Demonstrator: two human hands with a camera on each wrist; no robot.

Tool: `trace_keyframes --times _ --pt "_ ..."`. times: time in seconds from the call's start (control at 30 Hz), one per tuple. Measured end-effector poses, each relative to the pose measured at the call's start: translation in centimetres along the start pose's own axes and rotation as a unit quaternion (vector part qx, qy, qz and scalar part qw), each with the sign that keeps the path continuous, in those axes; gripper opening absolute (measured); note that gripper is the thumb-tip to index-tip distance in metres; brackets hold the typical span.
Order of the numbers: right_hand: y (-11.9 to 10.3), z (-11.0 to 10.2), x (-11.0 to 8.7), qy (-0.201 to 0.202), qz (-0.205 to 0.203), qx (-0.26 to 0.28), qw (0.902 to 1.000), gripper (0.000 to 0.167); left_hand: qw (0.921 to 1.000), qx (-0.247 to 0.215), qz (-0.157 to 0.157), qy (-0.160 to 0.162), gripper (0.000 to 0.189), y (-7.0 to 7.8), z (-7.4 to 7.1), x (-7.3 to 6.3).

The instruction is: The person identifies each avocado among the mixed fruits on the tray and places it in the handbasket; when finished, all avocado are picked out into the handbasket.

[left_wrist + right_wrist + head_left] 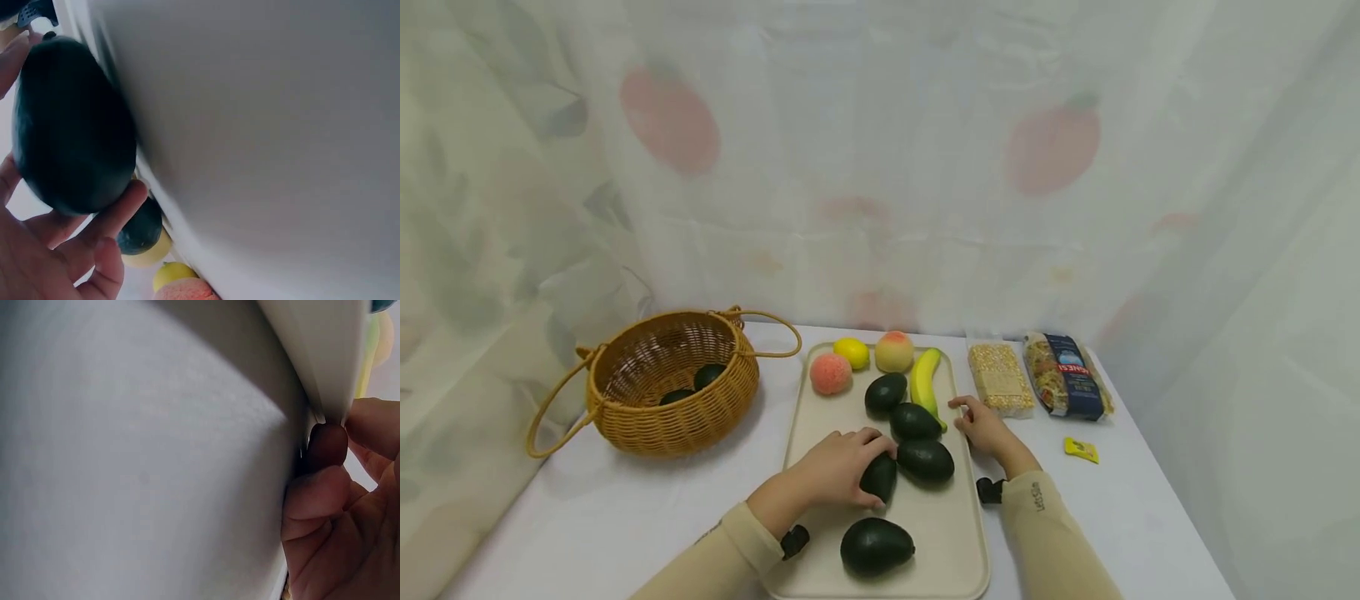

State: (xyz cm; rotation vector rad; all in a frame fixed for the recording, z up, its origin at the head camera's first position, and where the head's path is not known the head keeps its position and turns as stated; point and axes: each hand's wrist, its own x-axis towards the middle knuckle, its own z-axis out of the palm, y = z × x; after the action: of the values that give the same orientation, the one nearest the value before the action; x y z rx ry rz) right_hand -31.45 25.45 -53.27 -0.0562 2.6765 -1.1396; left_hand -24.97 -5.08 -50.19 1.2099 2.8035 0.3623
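My left hand [831,468] grips a dark green avocado [880,477] over the beige tray [951,533]. The left wrist view shows that avocado [75,125] between thumb and fingers. At the tray's right rim [331,356] is my right hand [988,429], its fingers curled about the edge. One avocado [876,547] lies near the tray's front. Several more, including one avocado [927,461], lie right of the left hand, by a banana [922,382]. Farther back on the tray are a lemon [852,353], a pinkish peach [831,374] and a yellow-orange peach [894,352].
To the left stands a wicker basket [677,429] with raised handles and two avocados [708,376] showing inside. Right of the tray lie a bag of corn kernels [1000,379], a pasta bag [1067,377] and a small yellow packet [1081,450]. A curtain [880,167] hangs behind the table.
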Motion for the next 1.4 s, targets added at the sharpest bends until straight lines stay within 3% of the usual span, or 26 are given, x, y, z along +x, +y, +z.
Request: trace_keyframes --times 0.27,0.47,0.67,1.0,1.4 --pt "0.3 0.1 -0.1 0.002 -0.007 0.0 1.0 0.032 0.9999 0.012 0.007 0.007 0.065 0.3 0.4 -0.1" --pt "0.5 0.3 0.1 0.001 -0.002 0.004 1.0 0.032 0.9998 0.01 0.012 0.009 0.064 -0.1 -0.2 -0.6" --pt "0.2 0.2 0.0 -0.003 0.002 0.007 1.0 0.032 0.9986 -0.007 -0.03 0.043 0.063 -0.9 -3.3 -1.6" --pt "-0.2 0.1 -0.4 -0.002 -0.001 0.015 0.9999 0.032 0.9912 0.02 -0.051 0.12 0.064 -2.6 -7.9 -3.6" --pt "0.0 0.0 -0.2 0.001 0.006 0.009 0.9999 0.032 0.973 0.052 -0.107 0.198 0.068 -5.4 -11.8 -6.8"
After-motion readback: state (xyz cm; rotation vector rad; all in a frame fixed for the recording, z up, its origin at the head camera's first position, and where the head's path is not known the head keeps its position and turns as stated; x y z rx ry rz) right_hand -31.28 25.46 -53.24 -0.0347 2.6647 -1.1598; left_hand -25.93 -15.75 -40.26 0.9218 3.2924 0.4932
